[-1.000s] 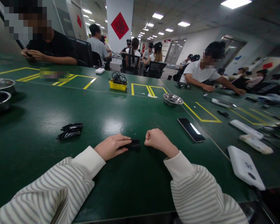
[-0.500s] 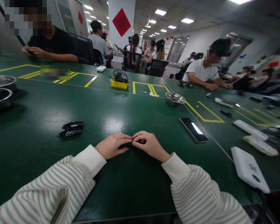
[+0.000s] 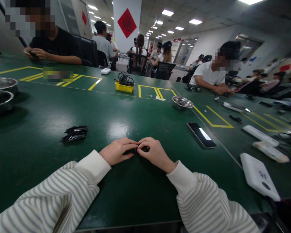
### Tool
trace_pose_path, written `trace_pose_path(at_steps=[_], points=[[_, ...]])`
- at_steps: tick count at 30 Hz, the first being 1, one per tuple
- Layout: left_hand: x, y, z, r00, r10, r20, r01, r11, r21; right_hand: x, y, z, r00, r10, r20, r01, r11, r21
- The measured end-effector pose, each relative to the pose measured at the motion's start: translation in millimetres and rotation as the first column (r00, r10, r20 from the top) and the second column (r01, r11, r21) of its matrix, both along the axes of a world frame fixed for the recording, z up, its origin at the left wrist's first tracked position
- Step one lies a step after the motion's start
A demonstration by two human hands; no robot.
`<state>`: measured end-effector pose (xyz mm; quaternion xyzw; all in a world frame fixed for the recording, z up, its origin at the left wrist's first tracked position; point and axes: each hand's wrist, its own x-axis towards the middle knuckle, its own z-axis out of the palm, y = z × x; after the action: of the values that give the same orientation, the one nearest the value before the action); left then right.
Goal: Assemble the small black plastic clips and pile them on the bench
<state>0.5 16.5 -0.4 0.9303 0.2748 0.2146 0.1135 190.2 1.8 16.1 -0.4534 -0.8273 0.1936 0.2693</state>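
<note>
Both my hands rest on the green table (image 3: pixel 126 116) near its front edge, meeting over a small black part (image 3: pixel 142 149). My left hand (image 3: pixel 116 151) has its fingers curled over the part's left end, pressing it to the table. From the right, my right hand (image 3: pixel 153 152) pinches the same part with its fingertips. Most of the part is hidden under the fingers. Two more black parts (image 3: pixel 74 134) lie side by side to the left, apart from my hands.
A black phone (image 3: pixel 200 134) lies to the right, and white devices (image 3: pixel 259 176) sit further right. Steel bowls (image 3: pixel 1 97) stand at far left, another bowl (image 3: pixel 182 103) and a yellow tray of cables (image 3: pixel 123 84) behind. Other people sit around the table.
My right hand, a closed fist apart from the part a second ago, has moved left and closed its fingertips on the black part. My left hand stayed on it.
</note>
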Motion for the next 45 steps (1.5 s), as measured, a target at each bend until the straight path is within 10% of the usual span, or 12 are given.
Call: trace_pose_path(at_steps=[14, 25, 34, 39, 45], points=[[0.0, -0.9, 1.2, 0.999, -0.009, -0.039, 0.011, 0.998, 0.058, 3.5, 4.1, -1.4, 0.994, -0.028, -0.103, 0.023, 0.999, -0.045], [1.0, -4.3, 2.7, 0.997, -0.055, -0.06, 0.06, 0.995, 0.084, 7.1, 34.1, -6.9, 0.93, -0.361, 0.065, 0.362, 0.932, 0.012], [0.6, -4.0, 3.7, 0.998, -0.051, -0.036, 0.053, 0.997, 0.056, 16.2, 35.0, 0.8, 0.934, -0.356, 0.041, 0.357, 0.915, -0.189], [1.1, -3.4, 6.3, 0.998, -0.05, -0.049, 0.053, 0.997, 0.059, 23.9, 18.1, 6.3, 0.943, -0.265, -0.2, 0.21, 0.942, -0.261], [0.1, -2.5, 3.5, 0.998, -0.037, -0.057, 0.04, 0.998, 0.056, 15.6, 4.2, 7.5, 0.991, 0.052, -0.121, -0.075, 0.978, -0.196]])
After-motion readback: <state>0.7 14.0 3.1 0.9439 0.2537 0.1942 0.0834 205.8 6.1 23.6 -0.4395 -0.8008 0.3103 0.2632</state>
